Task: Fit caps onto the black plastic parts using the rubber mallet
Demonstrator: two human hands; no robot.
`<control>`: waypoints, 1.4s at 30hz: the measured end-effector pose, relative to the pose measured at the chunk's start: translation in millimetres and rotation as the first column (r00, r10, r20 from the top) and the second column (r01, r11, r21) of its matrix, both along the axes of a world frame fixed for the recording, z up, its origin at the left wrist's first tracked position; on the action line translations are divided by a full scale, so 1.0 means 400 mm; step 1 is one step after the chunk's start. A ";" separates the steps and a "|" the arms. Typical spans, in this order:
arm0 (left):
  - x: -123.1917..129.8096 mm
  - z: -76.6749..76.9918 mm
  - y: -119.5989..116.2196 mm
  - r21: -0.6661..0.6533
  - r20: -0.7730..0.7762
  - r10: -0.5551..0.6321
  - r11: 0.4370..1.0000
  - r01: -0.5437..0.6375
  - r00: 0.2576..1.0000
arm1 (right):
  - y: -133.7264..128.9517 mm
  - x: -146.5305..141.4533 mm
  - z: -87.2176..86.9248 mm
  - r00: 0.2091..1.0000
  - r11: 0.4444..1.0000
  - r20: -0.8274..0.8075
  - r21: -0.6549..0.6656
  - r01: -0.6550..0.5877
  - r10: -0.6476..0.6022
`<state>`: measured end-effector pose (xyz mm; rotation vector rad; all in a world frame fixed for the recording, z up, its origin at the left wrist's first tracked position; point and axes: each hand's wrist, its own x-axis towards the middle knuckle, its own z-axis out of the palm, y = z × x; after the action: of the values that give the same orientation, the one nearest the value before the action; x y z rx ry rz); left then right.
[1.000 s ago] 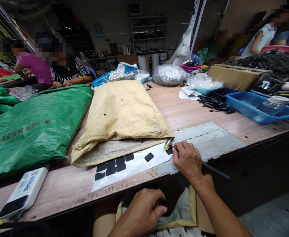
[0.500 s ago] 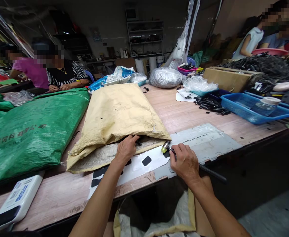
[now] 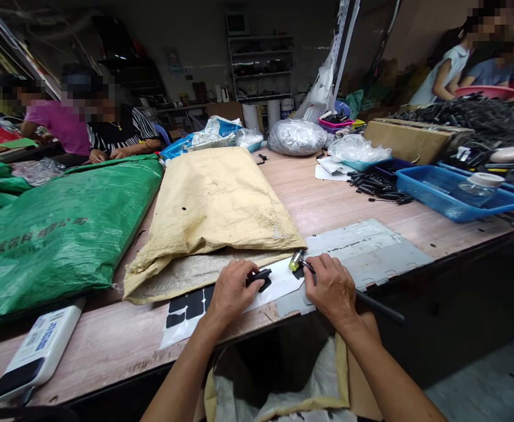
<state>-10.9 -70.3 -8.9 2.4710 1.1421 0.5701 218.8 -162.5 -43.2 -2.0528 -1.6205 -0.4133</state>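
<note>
My left hand (image 3: pixel 235 288) is closed on a small black plastic part (image 3: pixel 259 276), just in front of the mouth of a yellow woven sack (image 3: pixel 228 205). Wrapped in my right hand (image 3: pixel 332 288) is the dark handle of a small hammer (image 3: pixel 297 259), whose metal head has a yellow-green tip. The handle's end sticks out to the right past the table edge. Under both hands runs a white sheet (image 3: pixel 278 292) with rounded black pads (image 3: pixel 195 305) on it. Beneath the hammer lies a grey plate (image 3: pixel 366 252).
A green sack (image 3: pixel 72 228) and a white box-shaped device (image 3: pixel 39 351) are on the left. To the right stand a blue tray (image 3: pixel 463 196) with a jar and loose black parts (image 3: pixel 380 186). An open sack (image 3: pixel 278 392) hangs below the edge. Other people sit across the table.
My left hand has come out of the yellow sack's mouth towards me with the black part in its fingers. My right hand keeps its hold on the hammer in nearly the same spot.
</note>
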 end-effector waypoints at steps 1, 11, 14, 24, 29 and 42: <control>0.000 -0.011 -0.012 -0.018 0.035 0.012 1.000 -0.011 0.999 | 0.000 0.003 -0.002 1.000 1.000 -0.010 0.005 -0.011 0.011; -0.004 -0.043 -0.017 -0.108 0.168 0.059 0.993 -0.041 0.984 | -0.028 -0.007 0.023 0.951 0.963 -0.208 0.189 -0.192 0.231; -0.004 -0.042 -0.018 -0.123 0.175 0.063 0.992 -0.041 0.983 | -0.041 -0.055 0.043 0.867 0.922 -0.337 0.262 -0.286 0.366; -0.006 -0.050 -0.014 -0.150 0.211 0.062 0.988 -0.031 0.975 | -0.038 -0.170 0.053 0.852 0.893 -0.273 0.203 -0.402 0.446; -0.006 -0.055 -0.014 -0.140 0.239 0.053 0.990 -0.020 0.970 | -0.030 -0.172 0.051 0.883 0.920 -0.258 0.108 -0.377 0.392; -0.002 -0.053 -0.016 -0.149 0.233 0.082 0.988 -0.047 0.969 | -0.029 -0.130 0.049 0.910 0.946 -0.271 0.178 -0.272 0.313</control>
<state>-11.8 -76.7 -29.9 2.1824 1.1282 0.7545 166.7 -174.2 -23.4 -1.6434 -1.6301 -0.0987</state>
